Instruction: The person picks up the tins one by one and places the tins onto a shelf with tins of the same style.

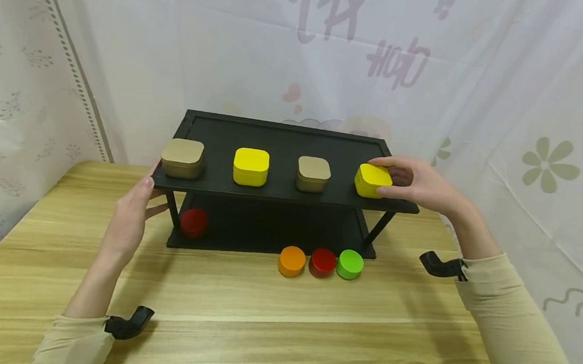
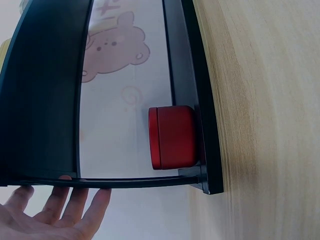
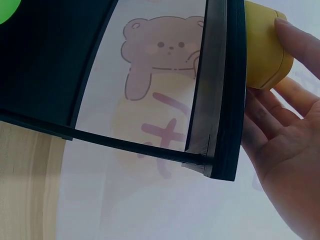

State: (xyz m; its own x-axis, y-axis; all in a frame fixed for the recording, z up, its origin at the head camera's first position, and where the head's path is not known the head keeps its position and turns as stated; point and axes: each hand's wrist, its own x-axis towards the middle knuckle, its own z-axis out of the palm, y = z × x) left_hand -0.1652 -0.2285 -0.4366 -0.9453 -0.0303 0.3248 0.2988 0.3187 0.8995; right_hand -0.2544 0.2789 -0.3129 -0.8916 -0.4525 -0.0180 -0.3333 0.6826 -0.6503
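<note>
On the top shelf of a black two-tier rack [image 1: 285,136] stands a row of square tins: a large tan tin [image 1: 182,158], a yellow tin [image 1: 251,167], a smaller tan tin [image 1: 313,174] and, at the right end, another yellow tin [image 1: 371,181]. My right hand [image 1: 417,183] pinches that right-end yellow tin between thumb and fingers. With its fingers extended, my left hand [image 1: 132,215] touches the rack's left end. A round red tin [image 2: 175,137] sits on the lower shelf, near the left support.
In front of the lower shelf, on the wooden table [image 1: 259,328], are an orange round tin [image 1: 291,261], a red round tin [image 1: 323,263] and a green round tin [image 1: 350,264]. A printed white curtain [image 1: 230,46] hangs behind the rack.
</note>
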